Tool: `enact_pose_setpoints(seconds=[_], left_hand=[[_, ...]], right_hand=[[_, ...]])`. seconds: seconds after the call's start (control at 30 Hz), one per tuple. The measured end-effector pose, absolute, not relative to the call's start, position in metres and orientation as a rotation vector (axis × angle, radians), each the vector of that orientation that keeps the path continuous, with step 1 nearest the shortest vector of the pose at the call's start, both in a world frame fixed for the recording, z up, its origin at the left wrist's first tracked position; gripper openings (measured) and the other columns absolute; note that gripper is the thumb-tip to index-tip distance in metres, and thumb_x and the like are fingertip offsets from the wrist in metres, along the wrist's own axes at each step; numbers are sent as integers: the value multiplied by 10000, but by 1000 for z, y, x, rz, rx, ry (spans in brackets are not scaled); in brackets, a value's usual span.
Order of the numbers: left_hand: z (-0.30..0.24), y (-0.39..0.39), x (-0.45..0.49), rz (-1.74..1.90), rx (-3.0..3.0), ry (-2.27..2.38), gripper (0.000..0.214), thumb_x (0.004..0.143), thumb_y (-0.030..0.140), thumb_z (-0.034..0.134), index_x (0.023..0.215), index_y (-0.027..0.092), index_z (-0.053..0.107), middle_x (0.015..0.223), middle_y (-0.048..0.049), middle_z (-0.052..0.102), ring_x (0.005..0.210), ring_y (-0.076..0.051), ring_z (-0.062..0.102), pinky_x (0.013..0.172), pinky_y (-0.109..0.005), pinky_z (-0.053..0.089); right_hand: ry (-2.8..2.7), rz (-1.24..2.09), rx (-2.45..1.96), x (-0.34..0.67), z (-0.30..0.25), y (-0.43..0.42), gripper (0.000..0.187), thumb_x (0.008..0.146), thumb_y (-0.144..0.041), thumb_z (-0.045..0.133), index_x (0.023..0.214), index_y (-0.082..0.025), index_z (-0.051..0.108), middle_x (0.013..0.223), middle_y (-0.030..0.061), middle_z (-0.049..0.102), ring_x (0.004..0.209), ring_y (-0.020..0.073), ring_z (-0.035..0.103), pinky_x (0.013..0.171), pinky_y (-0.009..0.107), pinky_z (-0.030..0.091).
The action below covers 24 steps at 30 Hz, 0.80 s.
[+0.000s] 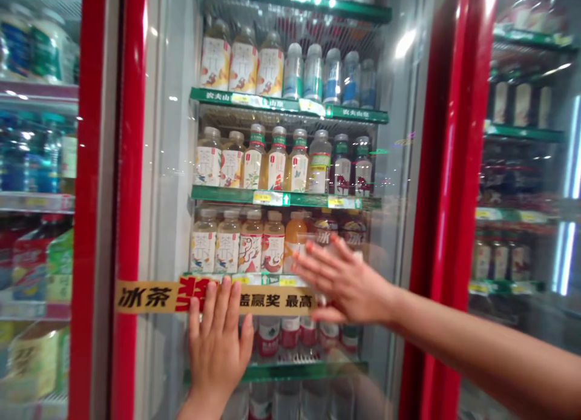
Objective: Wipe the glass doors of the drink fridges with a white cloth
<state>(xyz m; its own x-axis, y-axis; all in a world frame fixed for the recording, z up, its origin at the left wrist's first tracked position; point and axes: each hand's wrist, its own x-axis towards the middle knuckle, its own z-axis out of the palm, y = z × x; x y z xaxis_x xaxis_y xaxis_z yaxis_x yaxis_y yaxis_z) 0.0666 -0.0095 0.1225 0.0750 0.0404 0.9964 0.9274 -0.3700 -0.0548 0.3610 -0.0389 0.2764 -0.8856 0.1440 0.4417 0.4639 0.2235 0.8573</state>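
Showing a refrigerated drinks cooler with red door frames (449, 166), its upright central glass door (167, 166) directly before the person. Green shelf edges (285, 196) run behind the pane, carrying rows of bottled tea (209, 157) with pale labels. A yellow promotional strip (145, 296) with black and red lettering crosses the door. The left hand (216, 341) lies flat on the glass over this strip, its fingers (222, 299) extended, slightly apart and grasping nothing. The right hand (347, 284), reaching in from the right, is spread open over the pane, its fingers (318, 262) released; whether they touch the glass cannot be told. Judged by appearance, the door should handle as heavy, stiff and slippery, and breakable if knocked. No handle shows; the red frame edge seems the likeliest hold.
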Motion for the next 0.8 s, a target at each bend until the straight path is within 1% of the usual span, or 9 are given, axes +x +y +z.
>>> enact_pose_setpoints(seconds=[0.1, 0.2, 0.27, 0.37, 0.43, 0.53, 0.63, 0.7, 0.8], left_hand=[[122, -11, 68, -1416, -1546, -1003, 805, 1058, 279, 561, 1766, 243, 181, 1843, -27, 190, 1735, -205, 119, 1443, -473, 52], [121, -11, 67, -1395, -1567, -1035, 830, 1046, 274, 579, 1769, 254, 171, 1840, -34, 195, 1734, -221, 125, 1443, -492, 64], [121, -11, 66, -1380, -1576, -1043, 834, 1044, 269, 583, 1769, 255, 171, 1838, -36, 199, 1734, -222, 128, 1443, -497, 68], [121, -12, 64, -1381, -1572, -1016, 812, 1054, 253, 565, 1767, 237, 176, 1843, -39, 188, 1737, -212, 113, 1441, -489, 59], [121, -13, 65, -1382, -1575, -1017, 808, 1059, 257, 563, 1767, 227, 175, 1846, -44, 178, 1739, -216, 103, 1440, -489, 51], [121, -13, 68, -1397, -1582, -1043, 807, 1065, 287, 566, 1769, 246, 175, 1846, -40, 186, 1739, -228, 115, 1439, -502, 59], [122, -14, 71, -1419, -1579, -1056, 806, 1064, 300, 573, 1769, 267, 184, 1839, -33, 210, 1735, -230, 137, 1441, -497, 74], [120, -15, 68, -1421, -1580, -1045, 808, 1057, 281, 581, 1767, 269, 196, 1832, -39, 229, 1731, -232, 160, 1441, -495, 87], [105, -16, 54, -1404, -1575, -1013, 794, 1040, 205, 572, 1758, 269, 240, 1826, -54, 253, 1722, -258, 201, 1435, -521, 123]], right_hand=[[-1755, -1326, -1093, 377, 364, -26, 857, 1105, -738, 128, 1770, -201, 72, 1870, 69, 32, 1721, 389, -59, 1338, 769, 8], [-1503, -1147, -1205, 369, 363, -20, 868, 1113, -702, 151, 1764, -155, -25, 1865, 126, -40, 1714, 424, -73, 1319, 813, 31], [-1762, -1246, -1037, 358, 304, -24, 918, 1091, -741, 297, 1771, -209, -16, 1868, 80, 42, 1729, 375, 9, 1367, 749, 88], [-2415, -1435, -560, 359, 219, -35, 751, 1103, -708, 344, 1747, -332, 264, 1828, -113, 242, 1724, 160, 113, 1426, 445, 192], [-2448, -1440, -628, 375, 208, -38, 708, 1109, -695, 340, 1737, -374, 282, 1813, -134, 273, 1718, 154, 144, 1431, 454, 173], [-1825, -1228, -1172, 395, 242, -33, 866, 1102, -683, 362, 1778, -262, 22, 1860, 41, 125, 1731, 343, 78, 1389, 715, 119], [-1471, -1148, -1236, 375, 230, -30, 935, 1100, -595, 397, 1760, -109, -52, 1857, 162, 15, 1723, 402, -18, 1370, 756, 89], [-1659, -1267, -1067, 352, 173, -35, 946, 1061, -638, 467, 1772, -126, 110, 1856, 112, 129, 1732, 350, 5, 1417, 633, 38], [-2018, -1539, -723, 348, 77, -46, 812, 1028, -811, 335, 1703, -368, 419, 1822, -124, 247, 1739, 228, 37, 1448, 423, 82]])
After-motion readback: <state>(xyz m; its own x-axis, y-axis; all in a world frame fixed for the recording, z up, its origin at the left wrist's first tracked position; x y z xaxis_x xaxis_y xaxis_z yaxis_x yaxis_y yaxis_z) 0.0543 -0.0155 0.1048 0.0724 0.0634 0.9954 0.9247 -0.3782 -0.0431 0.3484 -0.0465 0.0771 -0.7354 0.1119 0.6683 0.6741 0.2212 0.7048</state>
